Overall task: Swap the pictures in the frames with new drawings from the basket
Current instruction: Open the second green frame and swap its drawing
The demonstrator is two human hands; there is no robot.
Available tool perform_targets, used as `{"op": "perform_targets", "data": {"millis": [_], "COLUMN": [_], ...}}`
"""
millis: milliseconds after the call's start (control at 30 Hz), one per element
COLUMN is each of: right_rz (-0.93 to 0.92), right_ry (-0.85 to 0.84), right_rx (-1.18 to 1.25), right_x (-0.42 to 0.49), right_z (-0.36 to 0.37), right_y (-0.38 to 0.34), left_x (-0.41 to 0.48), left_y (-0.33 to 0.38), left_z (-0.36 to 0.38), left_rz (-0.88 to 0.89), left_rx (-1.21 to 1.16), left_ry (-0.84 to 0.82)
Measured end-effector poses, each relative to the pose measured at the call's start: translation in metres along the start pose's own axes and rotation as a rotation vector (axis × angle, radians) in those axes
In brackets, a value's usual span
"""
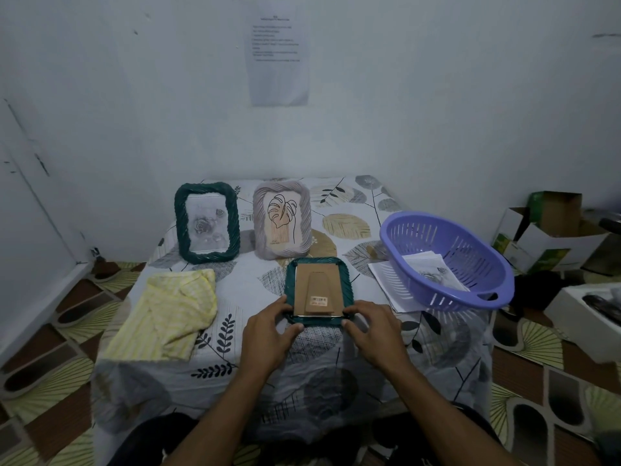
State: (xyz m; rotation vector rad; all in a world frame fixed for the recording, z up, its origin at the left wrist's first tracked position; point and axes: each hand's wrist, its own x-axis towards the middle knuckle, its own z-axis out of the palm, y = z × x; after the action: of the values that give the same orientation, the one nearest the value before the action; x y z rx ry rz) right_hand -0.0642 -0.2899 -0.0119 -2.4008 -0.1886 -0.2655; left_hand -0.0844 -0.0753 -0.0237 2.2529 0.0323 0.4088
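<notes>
A dark green frame [346, 280] lies face down in the middle of the table, its brown cardboard back [317, 290] and stand facing up. My left hand [268, 334] grips its near left corner and my right hand [373, 331] its near right corner. Behind it two frames stand upright: a dark green frame [205, 223] holding a grey rose drawing and a grey frame [282, 219] holding a leaf drawing. At the right a purple basket [447, 260] holds a drawing [433, 272], and more sheets [386, 280] lie under its left side.
A yellow striped cloth [168, 314] lies on the table's left part. The leaf-patterned tablecloth [235, 331] covers the table. Open cardboard boxes [551, 227] stand on the floor at the right. A printed sheet [279, 52] hangs on the wall behind.
</notes>
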Motion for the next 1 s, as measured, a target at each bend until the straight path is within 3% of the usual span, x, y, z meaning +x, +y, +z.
{"op": "perform_targets", "data": {"millis": [567,767,900,1000], "right_rz": [0.027,0.027,0.088,0.135], "right_ry": [-0.111,-0.051,0.012,0.002], "right_rx": [-0.069,-0.098,0.030,0.076], "right_x": [0.006,0.011,0.036,0.058], "right_z": [-0.006,-0.004,-0.009,-0.009], "right_y": [-0.006,-0.006,-0.011,-0.015], "left_x": [0.000,0.007,0.031,0.054], "left_y": [0.004,0.009,0.033,0.050], "left_z": [-0.004,-0.007,-0.001,0.014], "left_rz": [-0.023,0.019,0.055,0.005], "left_rx": [-0.028,0.018,0.131,0.116], "left_ry": [-0.055,-0.048,0.004,-0.092]}}
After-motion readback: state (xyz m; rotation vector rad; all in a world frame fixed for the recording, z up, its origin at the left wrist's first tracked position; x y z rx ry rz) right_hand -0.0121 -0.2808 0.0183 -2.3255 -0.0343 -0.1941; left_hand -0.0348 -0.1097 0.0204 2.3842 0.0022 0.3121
